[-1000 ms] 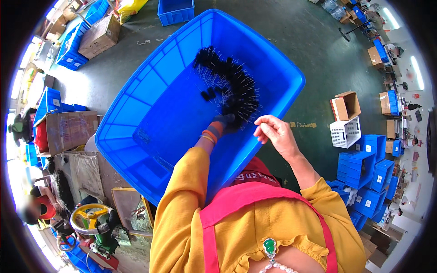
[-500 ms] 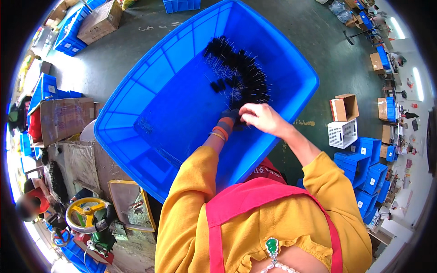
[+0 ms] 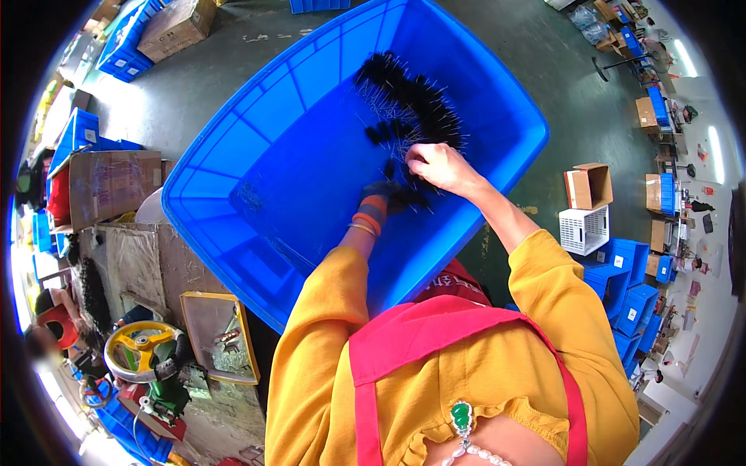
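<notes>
A large blue plastic tub (image 3: 311, 233) stands in front of me. A pile of small black brushes (image 3: 427, 109) with thin wire stems lies in its far right part. My left hand (image 3: 378, 196), in a grey and orange glove, is low in the tub at the pile's near end. Its fingers are closed around some black brushes, partly hidden in the dark cluster. My bare right hand (image 3: 441, 166) is just above and right of it, at the pile's near edge. Those fingers are curled together in a pinch; what they hold is hidden.
At lower left is a machine with a yellow handwheel (image 3: 141, 347), beside a framed tray (image 3: 221, 338). Cardboard boxes (image 3: 113, 186) stand at left. To the right are a white crate (image 3: 584, 231) and stacked blue bins (image 3: 625, 264). Another person (image 3: 62, 326) is at far left.
My right hand has moved up and a little right, away from the left hand. My left hand has shifted slightly left. Black brushes now show between the hands.
</notes>
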The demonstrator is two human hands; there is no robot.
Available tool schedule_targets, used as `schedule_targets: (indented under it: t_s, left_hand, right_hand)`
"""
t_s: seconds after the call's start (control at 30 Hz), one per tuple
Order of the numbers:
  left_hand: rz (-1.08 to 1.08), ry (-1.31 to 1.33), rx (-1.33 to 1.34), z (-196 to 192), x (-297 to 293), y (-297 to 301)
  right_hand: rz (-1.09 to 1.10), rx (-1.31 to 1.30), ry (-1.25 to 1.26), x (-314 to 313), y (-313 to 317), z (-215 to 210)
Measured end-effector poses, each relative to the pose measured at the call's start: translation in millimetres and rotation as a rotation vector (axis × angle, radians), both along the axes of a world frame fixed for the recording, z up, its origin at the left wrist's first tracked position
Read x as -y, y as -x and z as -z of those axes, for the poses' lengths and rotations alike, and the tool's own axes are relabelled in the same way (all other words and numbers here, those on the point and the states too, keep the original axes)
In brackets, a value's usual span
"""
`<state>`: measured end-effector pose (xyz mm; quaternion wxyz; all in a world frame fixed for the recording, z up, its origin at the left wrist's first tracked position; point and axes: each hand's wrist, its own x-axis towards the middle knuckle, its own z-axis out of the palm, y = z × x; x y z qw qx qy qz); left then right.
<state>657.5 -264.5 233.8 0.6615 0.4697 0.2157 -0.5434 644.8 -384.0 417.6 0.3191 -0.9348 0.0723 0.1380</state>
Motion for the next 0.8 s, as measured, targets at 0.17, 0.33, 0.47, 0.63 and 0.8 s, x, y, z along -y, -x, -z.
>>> schedule_targets:
  t_s: [0.17, 0.33, 0.47, 0.63, 0.8]
  left_hand:
    - [-0.052, 0.492, -0.071, 26, -13, -9]
    - [-0.242, 0.786, 0.041, 4, -5, -11]
    - [-0.222, 0.855, 0.067, -12, 2, -13]
    - [-0.341, 0.703, 0.028, -48, 3, -18]
    - [-0.469, 0.811, 0.092, -93, 19, -27]
  right_hand:
    - [-0.035, -0.37, -0.159, -14, 6, -1]
    - [-0.041, -0.603, -0.259, -25, 10, 2]
    - [-0.08, -0.758, -0.148, -23, 11, 26]
    - [0.063, -0.751, -0.24, -16, 9, 8]
    - [0.507, -0.328, -0.663, -7, 29, -25]
